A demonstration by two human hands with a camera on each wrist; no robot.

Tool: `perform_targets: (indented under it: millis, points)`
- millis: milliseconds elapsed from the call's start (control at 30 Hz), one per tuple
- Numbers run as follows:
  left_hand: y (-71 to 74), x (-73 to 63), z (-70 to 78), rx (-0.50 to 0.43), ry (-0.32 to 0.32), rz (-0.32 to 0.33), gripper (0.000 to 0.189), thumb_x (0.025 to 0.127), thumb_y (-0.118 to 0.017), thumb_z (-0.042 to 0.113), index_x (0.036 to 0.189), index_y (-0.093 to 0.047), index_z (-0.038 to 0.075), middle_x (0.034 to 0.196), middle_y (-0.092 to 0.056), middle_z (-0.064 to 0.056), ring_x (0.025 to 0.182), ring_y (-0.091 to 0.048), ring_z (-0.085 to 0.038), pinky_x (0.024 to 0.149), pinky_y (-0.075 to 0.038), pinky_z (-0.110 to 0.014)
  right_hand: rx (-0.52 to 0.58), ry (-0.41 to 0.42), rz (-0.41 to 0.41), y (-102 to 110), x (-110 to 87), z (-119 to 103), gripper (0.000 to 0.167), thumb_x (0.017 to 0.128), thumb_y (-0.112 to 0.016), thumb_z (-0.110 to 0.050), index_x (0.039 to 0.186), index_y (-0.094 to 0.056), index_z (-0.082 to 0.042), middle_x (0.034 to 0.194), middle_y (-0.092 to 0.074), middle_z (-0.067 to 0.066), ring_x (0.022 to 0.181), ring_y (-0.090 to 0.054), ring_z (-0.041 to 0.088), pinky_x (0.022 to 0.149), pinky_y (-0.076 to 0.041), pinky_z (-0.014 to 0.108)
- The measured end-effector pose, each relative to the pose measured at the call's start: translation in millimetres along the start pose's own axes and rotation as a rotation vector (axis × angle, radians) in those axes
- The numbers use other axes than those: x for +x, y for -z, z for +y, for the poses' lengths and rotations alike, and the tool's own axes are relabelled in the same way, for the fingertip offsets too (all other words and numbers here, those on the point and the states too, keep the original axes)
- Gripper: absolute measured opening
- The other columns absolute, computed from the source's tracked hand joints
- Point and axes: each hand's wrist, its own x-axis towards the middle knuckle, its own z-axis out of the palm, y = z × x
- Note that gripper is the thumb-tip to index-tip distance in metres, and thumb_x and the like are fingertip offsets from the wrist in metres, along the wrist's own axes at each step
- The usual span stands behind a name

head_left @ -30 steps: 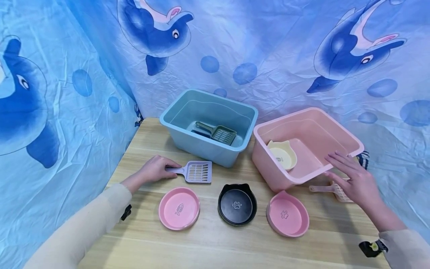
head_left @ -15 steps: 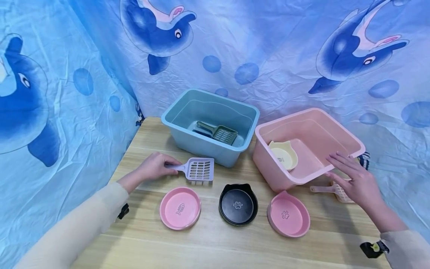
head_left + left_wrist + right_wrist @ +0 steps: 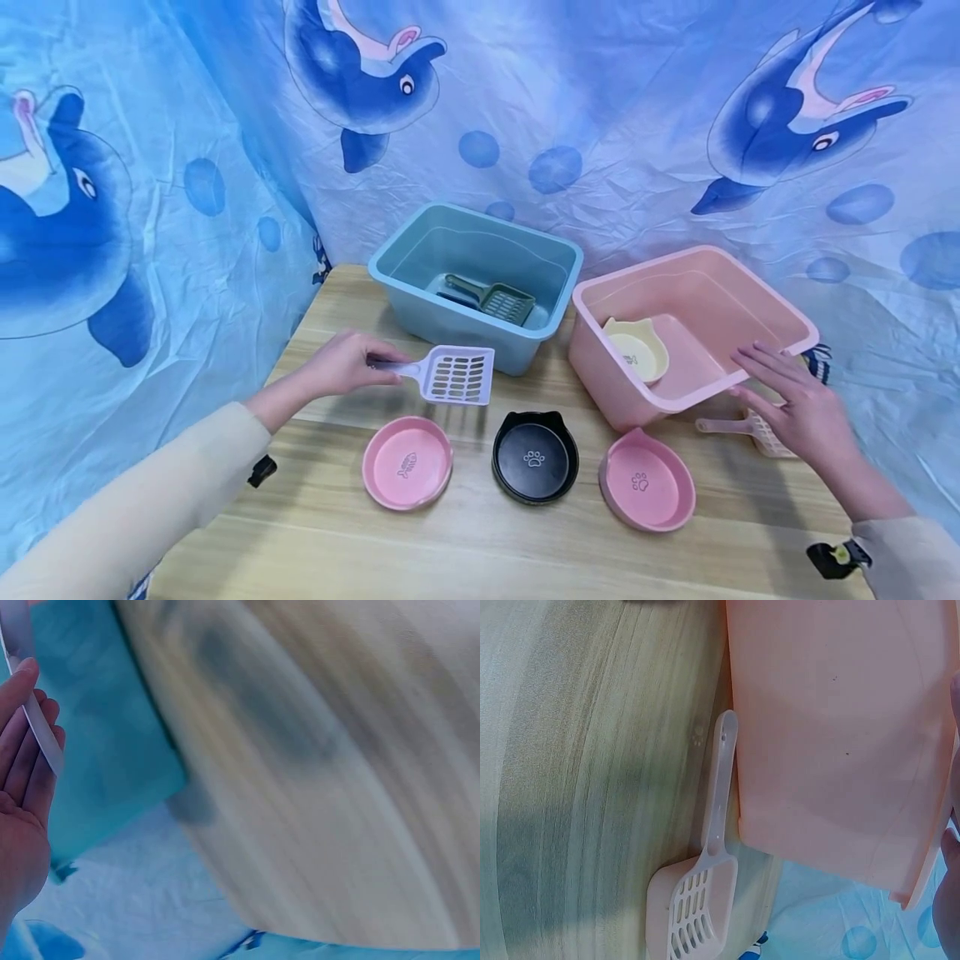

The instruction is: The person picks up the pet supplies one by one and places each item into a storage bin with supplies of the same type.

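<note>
My left hand [image 3: 347, 365] grips a lavender litter scoop [image 3: 424, 371] by its handle. In the head view the slotted scoop hangs above the table, in front of the blue litter box [image 3: 457, 321]. In the left wrist view, thumb and fingers hold the pale handle [image 3: 43, 735]. My right hand [image 3: 798, 404] rests on the near right rim of the pink litter box [image 3: 611, 379], fingers straight over the edge and thumb at the outside. Below that hand a pale pink litter scoop [image 3: 718, 799] lies on the table beside the box, partly hidden in the head view.
A dark green litter scoop [image 3: 468, 287] and a darker handle lie inside the blue box. The pink box holds a cream cat-eared bowl [image 3: 645, 362]. Along the front stand a round pink bowl [image 3: 408, 483], a black bowl [image 3: 534, 475] and a pink eared bowl [image 3: 652, 500].
My left hand has raised the lavender scoop off the table and moved it slightly right, tilting its slotted face. The right hand stays at the pink box's rim.
</note>
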Motion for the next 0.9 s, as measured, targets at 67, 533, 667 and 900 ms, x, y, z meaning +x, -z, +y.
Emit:
perform_targets:
  millis: [67,533,667,900]
  points:
    - [7.1,-0.7,10.0,-0.007,-0.009,0.007,0.031,0.087,-0.092,0.020,0.116,-0.084,0.016,0.106,-0.083,0.000,0.092,-0.077,-0.014,0.078,-0.064,-0.033,0.008,0.007,0.013,-0.7,0.2,1.2,0.061,0.099,-0.068,-0.059,0.140,-0.073,-0.015,0.143,-0.068,0.017,0.152,-0.046,0.015,0.122,-0.021,0.009]
    - [52.0,17.7,69.3,0.023,-0.133,0.073,0.029,0.085,-0.094,0.018,0.113,-0.086,0.016,0.103,-0.083,0.002,0.088,-0.076,-0.009,0.074,-0.061,-0.025,-0.022,0.005,0.025,-0.2,-6.9,1.6,0.058,0.100,-0.066,-0.059,0.143,-0.071,-0.020,0.149,-0.066,0.010,0.149,-0.051,0.028,0.125,-0.025,0.017]
    - [65.8,37.5,85.2,0.051,-0.134,0.062,0.031,0.087,-0.092,0.023,0.116,-0.085,0.018,0.109,-0.083,0.001,0.094,-0.077,-0.011,0.076,-0.061,-0.028,-0.015,0.015,0.035,0.4,-6.2,3.6,0.061,0.099,-0.065,-0.062,0.142,-0.072,-0.019,0.145,-0.068,0.013,0.149,-0.051,0.023,0.121,-0.021,0.008]
    - [86.2,82.9,104.4,-0.026,-0.116,0.033,0.030,0.090,-0.090,0.016,0.119,-0.084,0.013,0.113,-0.082,-0.004,0.101,-0.079,-0.017,0.085,-0.066,-0.034,-0.025,0.025,0.038,-0.6,-3.9,4.9,0.067,0.098,-0.059,-0.069,0.142,-0.072,-0.019,0.144,-0.069,0.013,0.146,-0.055,0.027,0.122,-0.024,0.012]
